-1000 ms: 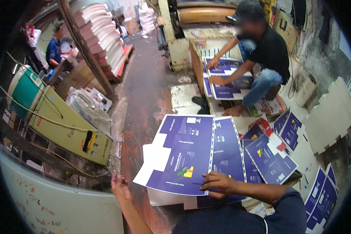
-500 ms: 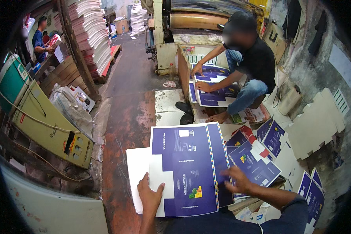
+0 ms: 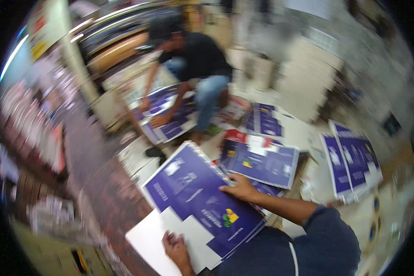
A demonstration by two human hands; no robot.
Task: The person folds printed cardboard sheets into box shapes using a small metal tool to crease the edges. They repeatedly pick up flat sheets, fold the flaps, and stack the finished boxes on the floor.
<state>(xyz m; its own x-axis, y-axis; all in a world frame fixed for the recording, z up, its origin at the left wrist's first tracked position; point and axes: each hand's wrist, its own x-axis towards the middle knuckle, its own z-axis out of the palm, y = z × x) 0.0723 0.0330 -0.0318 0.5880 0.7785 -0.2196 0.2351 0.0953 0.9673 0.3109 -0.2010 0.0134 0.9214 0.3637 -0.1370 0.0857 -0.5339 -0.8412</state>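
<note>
A purple printed cardboard sheet (image 3: 195,195) with a white stepped area lies tilted in front of me, over other sheets whose edges show at its lower right. Plain white board (image 3: 145,237) sticks out on its left side. My right hand (image 3: 241,187) grips the sheet's right edge, thumb on the printed face; the fingers beneath are partly hidden. My left hand (image 3: 175,248) is over the white area near the lower left, fingers loosely curled and apart, nothing in them. Whether it touches the board is unclear from the blur.
A co-worker (image 3: 198,60) crouches ahead, hands on similar purple sheets (image 3: 170,115). More purple sheets (image 3: 262,161) lie on a pile to the right, with another group (image 3: 352,158) beyond. A roller machine (image 3: 119,48) stands behind; stacked paper (image 3: 32,124) is at far left.
My view has swung right and blurred. My right hand has come to grip the sheet's right edge, and the strip beyond the coloured band no longer shows. My left hand's fingers have curled.
</note>
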